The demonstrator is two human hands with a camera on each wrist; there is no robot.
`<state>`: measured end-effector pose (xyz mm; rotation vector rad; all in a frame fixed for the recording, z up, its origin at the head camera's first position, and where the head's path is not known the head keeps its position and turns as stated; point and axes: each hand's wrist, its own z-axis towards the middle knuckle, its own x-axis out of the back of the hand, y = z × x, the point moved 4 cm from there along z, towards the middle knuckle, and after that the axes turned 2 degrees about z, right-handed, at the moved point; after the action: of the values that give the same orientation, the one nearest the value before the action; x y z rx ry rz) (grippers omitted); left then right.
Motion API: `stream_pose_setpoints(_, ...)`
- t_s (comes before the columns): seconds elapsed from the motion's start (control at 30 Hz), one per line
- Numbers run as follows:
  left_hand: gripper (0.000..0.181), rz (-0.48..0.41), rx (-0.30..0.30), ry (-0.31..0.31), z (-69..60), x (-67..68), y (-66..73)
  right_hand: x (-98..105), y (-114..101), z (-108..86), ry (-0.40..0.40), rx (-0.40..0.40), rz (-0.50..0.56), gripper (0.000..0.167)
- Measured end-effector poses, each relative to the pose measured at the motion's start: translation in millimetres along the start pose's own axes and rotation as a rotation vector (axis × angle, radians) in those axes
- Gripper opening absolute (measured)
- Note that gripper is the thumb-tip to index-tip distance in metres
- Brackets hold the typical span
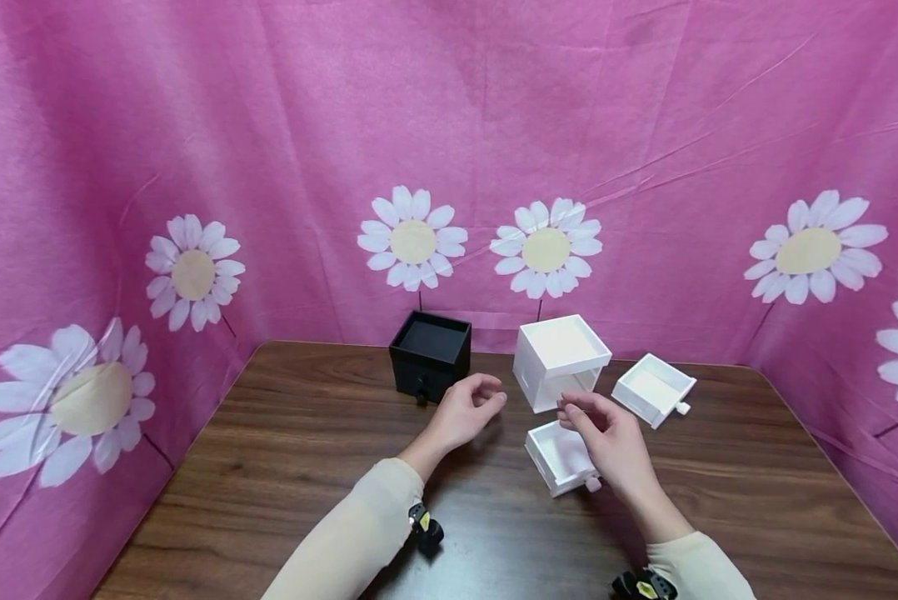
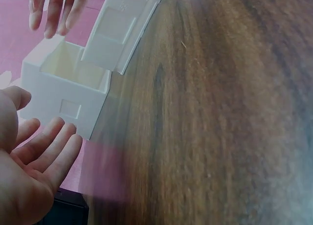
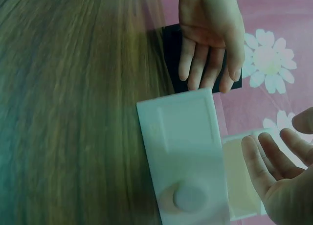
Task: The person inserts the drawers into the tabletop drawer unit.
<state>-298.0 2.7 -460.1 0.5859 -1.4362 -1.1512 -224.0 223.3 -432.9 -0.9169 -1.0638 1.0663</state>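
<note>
An open-fronted white box (image 1: 528, 372) stands at the back of the table, its inside bare at the front. Close before it lies a white drawer (image 1: 569, 448) with a round knob, also large in the right wrist view as a knobbed white front (image 3: 188, 142). My right hand (image 1: 612, 433) hovers over this drawer's right side, fingers loosely bent and holding nothing. Between the black box (image 1: 428, 367) and the white box, my left hand (image 1: 460, 414) hangs with relaxed fingers, palm towards the white box. The left wrist view shows its fingers (image 2: 58, 151) spread and free.
A second white drawer (image 1: 650, 392) with a knob sits right of the white box. The brown wooden table (image 1: 306, 467) ends at a pink curtain (image 1: 306, 167) printed with daisies. Each sleeve carries a small black wrist camera (image 1: 428, 530).
</note>
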Motion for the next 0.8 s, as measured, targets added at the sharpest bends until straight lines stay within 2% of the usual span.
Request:
stream_pose_setpoints(0.27, 0.037, 0.022, 0.001, 0.02, 8.7, -7.3, 1.5, 13.6, 1.6, -8.8, 0.023, 0.045, -0.016, 0.023)
stream_pose_setpoints(0.53, 0.042, 0.02, 0.004, 0.038, 20.4, -11.7, 6.4, 26.1, 2.3, -21.1, 0.037, 0.074, -0.105, 0.02)
stream_pose_setpoints(0.8, 0.049, 0.035, 0.007, 0.043, 32.4, -11.5, 18.4, 42.3, 4.9, -32.3, 0.103, 0.078, -0.228, 0.019)
